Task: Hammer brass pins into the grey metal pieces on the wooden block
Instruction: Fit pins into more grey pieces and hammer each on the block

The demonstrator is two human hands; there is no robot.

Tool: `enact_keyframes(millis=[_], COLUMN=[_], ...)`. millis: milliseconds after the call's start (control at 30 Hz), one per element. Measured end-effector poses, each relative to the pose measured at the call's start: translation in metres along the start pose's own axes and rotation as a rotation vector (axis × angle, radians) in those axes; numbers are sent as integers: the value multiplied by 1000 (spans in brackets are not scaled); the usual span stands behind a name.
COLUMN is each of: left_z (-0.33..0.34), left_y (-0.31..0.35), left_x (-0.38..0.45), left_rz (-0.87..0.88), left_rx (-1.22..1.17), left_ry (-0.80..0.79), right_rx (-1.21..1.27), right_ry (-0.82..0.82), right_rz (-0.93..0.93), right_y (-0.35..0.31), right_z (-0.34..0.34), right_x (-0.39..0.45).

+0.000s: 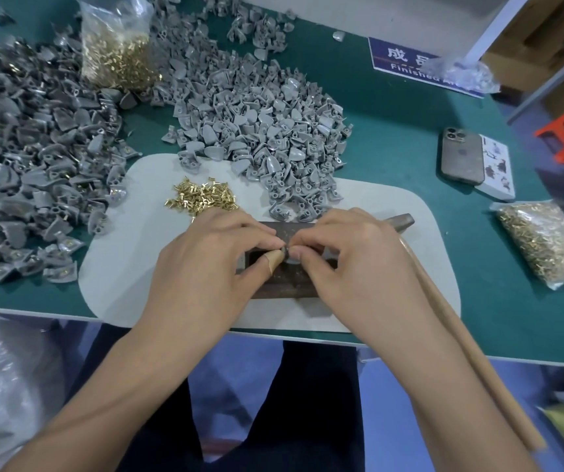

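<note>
We see bare mat (127, 267) left of the wooden block (284, 289); loose brass pins (202, 197) and grey pieces (267, 131) crowd behind, the hammer (450, 311) bars the right.

Blue sign (406, 61) reads "Finished" (rest hidden), plus Chinese characters.

i see both hands meeting over the wooden block (284, 287), which sits on a pale mat (393, 212) on the green table (444, 301). my left hand (205, 257) and right hand (352, 257) pinch a small grey metal piece (287, 252) between their fingertips; the left thumb wears tan tape. the hammer (444, 301) lies just right of the block, its head behind the right hand and its wooden handle running off the table edge. a loose heap of brass pins (202, 197) lies on the mat, beside a large pile of grey pieces (260, 120). a phone (462, 156) rests further right.
</note>
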State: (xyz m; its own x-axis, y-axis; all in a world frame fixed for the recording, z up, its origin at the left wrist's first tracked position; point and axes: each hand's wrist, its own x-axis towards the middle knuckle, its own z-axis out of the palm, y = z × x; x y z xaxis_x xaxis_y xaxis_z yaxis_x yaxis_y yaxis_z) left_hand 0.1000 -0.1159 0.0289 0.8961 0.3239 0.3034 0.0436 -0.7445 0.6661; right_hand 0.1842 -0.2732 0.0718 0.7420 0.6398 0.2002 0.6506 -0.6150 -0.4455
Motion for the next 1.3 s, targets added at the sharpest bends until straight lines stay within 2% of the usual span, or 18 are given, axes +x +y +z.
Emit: enact_keyframes(millis=[133, 300, 500, 600, 733, 1100, 1167, 1200, 1300], left_z=[1, 1, 1, 2, 3, -6, -6, -6, -6], left_y=[1, 1, 2, 2, 0, 8, 10, 11, 9], left_x=[0, -1, -1, -2, -2, 1, 2, 3, 4], left_rz=[-4, -11, -3, 0, 3, 94, 87, 83, 72], left_rx=[11, 8, 22, 24, 32, 134, 161, 165, 167], left_ry=[9, 9, 42, 42, 41, -14, -23, -28, -40], right_rx=[-43, 67, -170, -51, 66, 83, 235, 298, 200], right_ry=[-15, -24, 71, 9, 35, 46, 98, 178, 465], right_rz=[-13, 44, -33, 4, 29, 56, 80, 91, 195], right_y=[-1, 2, -16, -6, 1, 8, 13, 19, 54], right_z=[0, -4, 6, 4, 5, 11, 9, 5, -12], right_x=[1, -1, -8, -5, -6, -6, -8, -11, -25])
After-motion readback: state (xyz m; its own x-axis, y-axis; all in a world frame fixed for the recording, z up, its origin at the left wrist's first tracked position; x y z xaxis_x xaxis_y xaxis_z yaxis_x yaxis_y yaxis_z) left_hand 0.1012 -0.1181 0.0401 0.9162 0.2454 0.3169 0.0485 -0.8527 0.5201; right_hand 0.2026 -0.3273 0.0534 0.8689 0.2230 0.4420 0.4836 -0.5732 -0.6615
